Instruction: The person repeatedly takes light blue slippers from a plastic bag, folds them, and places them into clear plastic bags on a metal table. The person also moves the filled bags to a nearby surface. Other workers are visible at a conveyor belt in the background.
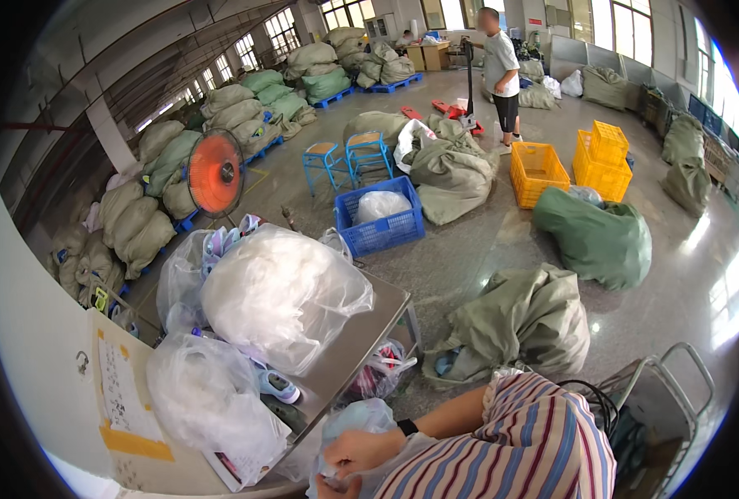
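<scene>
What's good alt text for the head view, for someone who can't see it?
Two hands handle a translucent plastic bag beside a grey-topped table piled with bulging clear bags. Beyond, across a wide floor, are large sacks, blue and yellow crates, a fan and a standing person.

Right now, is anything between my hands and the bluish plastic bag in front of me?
Nothing visible: your hands touch the bluish plastic bag directly. The metal tabletop is farther off, not between.

We see daylight coming through the windows (632, 32) and leaving white glare on the floor (725, 306) at right. The ceiling (149, 51) at upper left is rather dim; lines bend toward the black rim.
</scene>
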The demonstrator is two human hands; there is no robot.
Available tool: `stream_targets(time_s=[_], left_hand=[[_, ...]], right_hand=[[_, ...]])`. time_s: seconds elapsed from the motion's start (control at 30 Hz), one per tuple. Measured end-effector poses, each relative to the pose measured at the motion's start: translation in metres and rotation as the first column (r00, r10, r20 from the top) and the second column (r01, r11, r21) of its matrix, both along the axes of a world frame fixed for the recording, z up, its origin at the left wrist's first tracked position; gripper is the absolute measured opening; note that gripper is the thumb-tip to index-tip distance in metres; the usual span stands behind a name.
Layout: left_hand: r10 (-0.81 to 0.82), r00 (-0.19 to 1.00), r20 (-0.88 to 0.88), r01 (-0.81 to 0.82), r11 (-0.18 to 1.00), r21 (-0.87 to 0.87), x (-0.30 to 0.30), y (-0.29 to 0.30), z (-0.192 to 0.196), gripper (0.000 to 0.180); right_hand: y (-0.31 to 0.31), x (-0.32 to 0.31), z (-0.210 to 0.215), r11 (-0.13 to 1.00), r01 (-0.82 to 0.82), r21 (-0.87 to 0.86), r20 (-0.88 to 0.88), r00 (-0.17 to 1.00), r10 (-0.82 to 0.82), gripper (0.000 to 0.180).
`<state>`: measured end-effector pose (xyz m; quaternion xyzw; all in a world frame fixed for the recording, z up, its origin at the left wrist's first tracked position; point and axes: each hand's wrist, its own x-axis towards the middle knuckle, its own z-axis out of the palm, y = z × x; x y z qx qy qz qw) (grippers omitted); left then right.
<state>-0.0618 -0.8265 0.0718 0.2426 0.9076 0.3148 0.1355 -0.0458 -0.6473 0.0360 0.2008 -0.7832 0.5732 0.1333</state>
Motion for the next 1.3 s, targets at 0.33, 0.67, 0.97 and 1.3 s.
stream_targets(time_s=[0.33,0.67,0.97,1.3], left_hand=[[-0.095,0.995,0.029,0.09,0.986,0.139,-0.02,-0.008,-0.032,0.032],[-0.359,0.881,-0.308,0.402,0.912,0.087,-0.033,0.007,-0.032,0.03],[-0.5,0.818,-0.284,0.493,0.864,-0.101,-0.056,0.046,0.018,0.024],[-0.498,0.679,-0.539,0.67,0.721,0.178,-0.081,0.097,0.063,0.017]], right_hand=[[0.017,0.008,0.001,0.966,0.016,-0.259,0.105,0.994,0.012,0.014],[0.021,0.012,-0.071,0.987,-0.04,0.158,0.245,0.97,0.0,0.023],[0.039,0.022,-0.031,0.955,0.288,0.07,0.079,0.953,-0.293,0.017],[0.081,0.026,0.044,0.856,0.516,0.023,-0.092,0.854,-0.513,0.02]])
